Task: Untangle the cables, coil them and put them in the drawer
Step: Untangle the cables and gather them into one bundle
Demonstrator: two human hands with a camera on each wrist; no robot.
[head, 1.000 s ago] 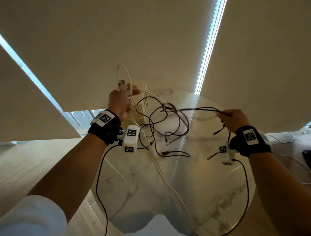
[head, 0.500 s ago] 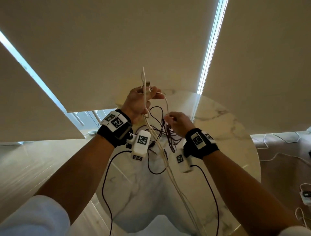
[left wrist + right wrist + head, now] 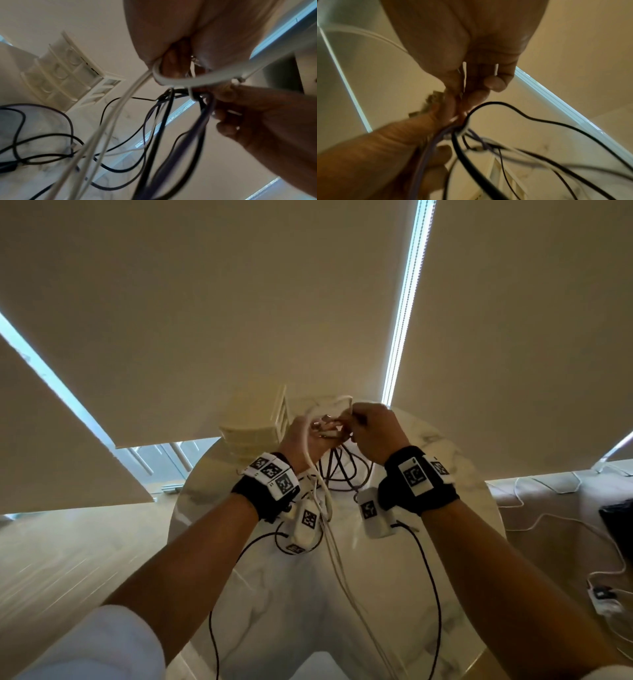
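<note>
At the left of the frame in the head view, pale wood floor (image 3: 68,559) runs under beige roller blinds (image 3: 205,302), with slits of daylight between them. A round white marble table (image 3: 274,594) fills the lower centre. At its far edge, just left of the hands, stands a cream drawer unit (image 3: 253,422).

The left hand (image 3: 305,443) is raised above the table, fingers curled round a thick white cable (image 3: 310,460) that loops over it and trails down toward the bottom edge. Touching it on the right, the right hand (image 3: 373,433) pinches the white cable's strands and connector ends with thumb and fingertips. Dark cables (image 3: 339,474) hang in loops from between both hands onto the marble, still tangled together. At the far right, thin white cords (image 3: 534,518) lie on the floor.
</note>
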